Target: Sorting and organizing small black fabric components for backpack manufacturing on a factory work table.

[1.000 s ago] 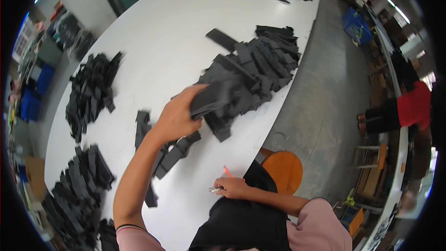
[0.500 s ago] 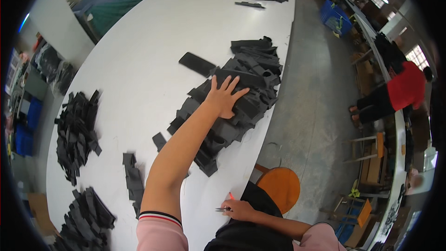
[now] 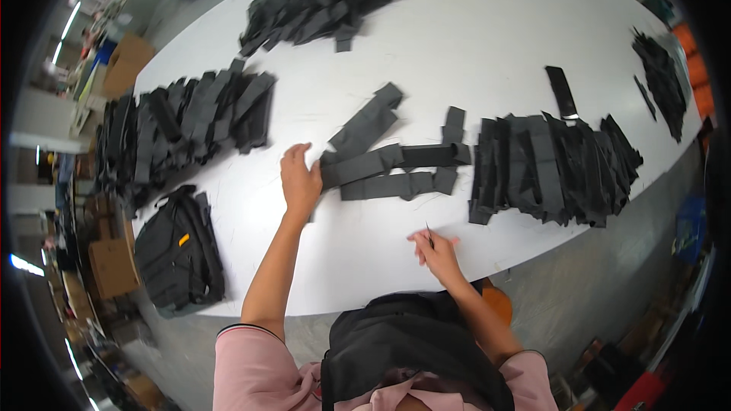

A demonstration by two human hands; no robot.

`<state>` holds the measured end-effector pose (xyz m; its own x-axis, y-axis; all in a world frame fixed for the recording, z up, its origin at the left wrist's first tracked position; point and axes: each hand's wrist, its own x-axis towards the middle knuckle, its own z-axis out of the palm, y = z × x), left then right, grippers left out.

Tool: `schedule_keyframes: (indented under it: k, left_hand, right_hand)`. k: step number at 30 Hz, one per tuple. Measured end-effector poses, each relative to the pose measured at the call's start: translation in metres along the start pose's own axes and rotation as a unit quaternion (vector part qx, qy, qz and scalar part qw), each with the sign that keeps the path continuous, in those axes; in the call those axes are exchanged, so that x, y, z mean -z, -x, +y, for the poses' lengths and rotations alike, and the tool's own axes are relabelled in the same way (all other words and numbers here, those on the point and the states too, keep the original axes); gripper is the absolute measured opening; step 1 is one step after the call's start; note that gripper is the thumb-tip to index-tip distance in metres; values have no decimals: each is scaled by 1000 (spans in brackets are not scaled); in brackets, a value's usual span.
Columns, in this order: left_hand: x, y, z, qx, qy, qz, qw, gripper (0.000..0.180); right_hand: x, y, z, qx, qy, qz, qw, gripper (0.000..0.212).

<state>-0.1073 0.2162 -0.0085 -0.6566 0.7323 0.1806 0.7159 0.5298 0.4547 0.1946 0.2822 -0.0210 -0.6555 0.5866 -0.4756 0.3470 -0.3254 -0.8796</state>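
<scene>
My left hand (image 3: 301,181) rests at the left end of a loose group of dark grey fabric strips (image 3: 373,164). Its fingers are spread a little, and the thumb lies against the strip ends; nothing shows gripped in it. The strips lie flat, some overlapping, one slanting away. Closer to the table's front edge, my right hand (image 3: 438,257) is closed around small thread snips (image 3: 429,237), with a thin dark tip pointing up from the fingers. Most of the snips is hidden by the hand. Right of the strips spreads a large pile of similar pieces (image 3: 541,171).
More dark piles lie at the left (image 3: 186,118), far left (image 3: 324,0) and far right (image 3: 661,80) of the white table (image 3: 442,38). A black backpack (image 3: 183,251) sits at the left front edge. A flat black rectangular object (image 3: 560,91) touches the right pile. An orange stool (image 3: 497,306) stands below.
The view has swung to the left. My left hand has left the big pile and come to the loose strips. My right hand, still holding the snips, is now over the table.
</scene>
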Motion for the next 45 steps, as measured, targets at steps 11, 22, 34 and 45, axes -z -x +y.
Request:
schedule_keyframes:
  k: [11,22,34,45]
  left_hand:
    - [8,76,-23,261,54,-285,921,60]
    - [93,119,23,353,668,-199,624,46]
    - [208,42,79,108,760,-212,604,61]
    - [162,41,47,51,745,-239,621,32]
  right_hand:
    - [-79,-90,-41,149,364,8,919,63]
    - [-58,-122,-47,118,192,90,970,36]
    - [-70,-111,-10,146,247,90,954,15]
    - [-14,-124,-163,320,-43,210,923,32]
